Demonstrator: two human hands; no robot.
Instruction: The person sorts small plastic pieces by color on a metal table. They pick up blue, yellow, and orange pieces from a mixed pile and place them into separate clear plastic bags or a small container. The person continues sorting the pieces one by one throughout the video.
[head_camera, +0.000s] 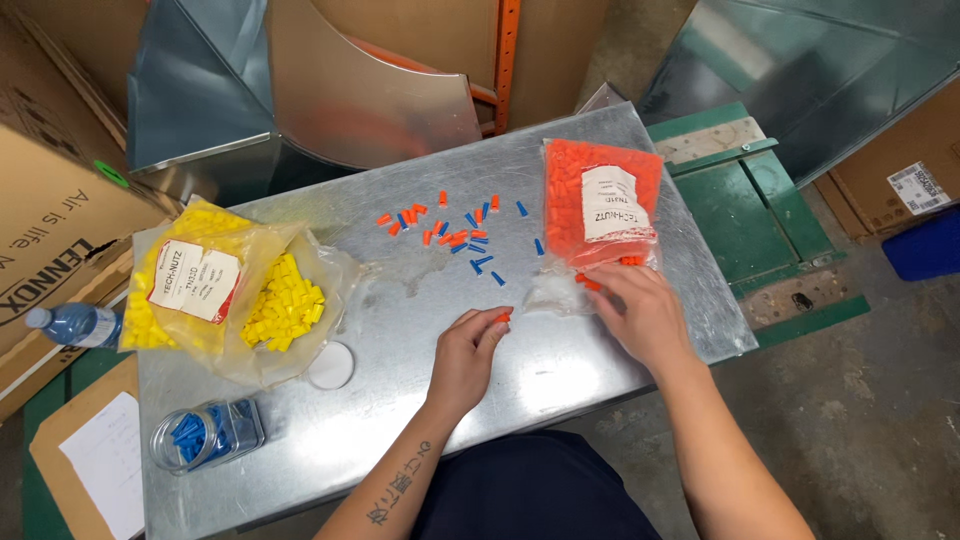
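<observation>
Presently, an orange cap is being pinched by the left hand, best kept fingertip-tight, while the orange bag is being pressed by the right hand.

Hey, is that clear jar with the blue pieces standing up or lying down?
Lying down: the clear jar rests on its side on the metal table, mouth toward the left.

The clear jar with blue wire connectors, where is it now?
In the head view, the jar lies on its side at the table's near-left corner, below the yellow connector bags.
</observation>
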